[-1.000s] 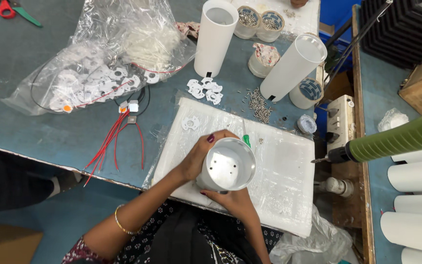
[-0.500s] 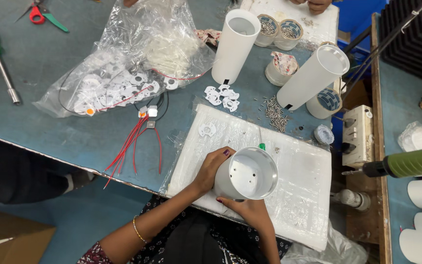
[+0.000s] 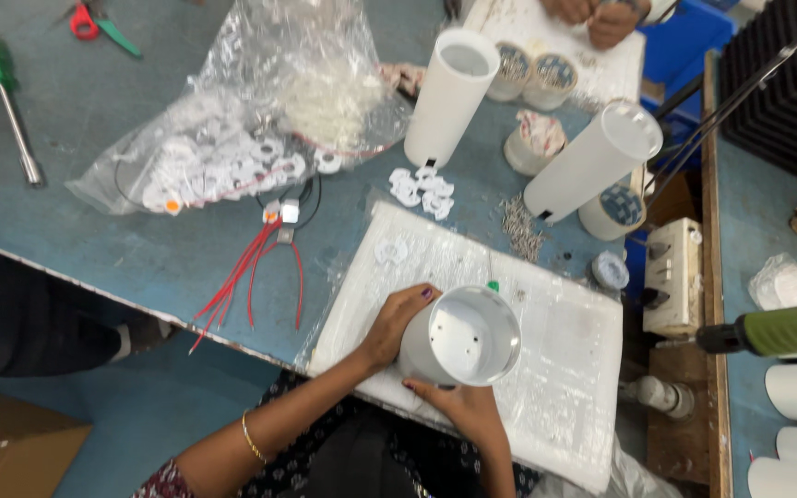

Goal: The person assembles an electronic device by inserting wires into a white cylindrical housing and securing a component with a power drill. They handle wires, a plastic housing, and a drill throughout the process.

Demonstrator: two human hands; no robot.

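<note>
On white foam mat (image 3: 565,369), both hands' fingers (image 3: 417,300) clasp white cylinder (image 3: 461,336) near screws (image 3: 520,229).

Thin gold metal bangle (image 3: 249,441) circling the left wrist at lower centre, dark polish showing on fingernails of the left hand (image 3: 397,325), dark white-dotted patterned garment (image 3: 325,461) covering the torso

A green-handled screwdriver (image 3: 2,92) lies far left; red wires (image 3: 251,277) trail below a clear parts bag (image 3: 251,129).
</note>
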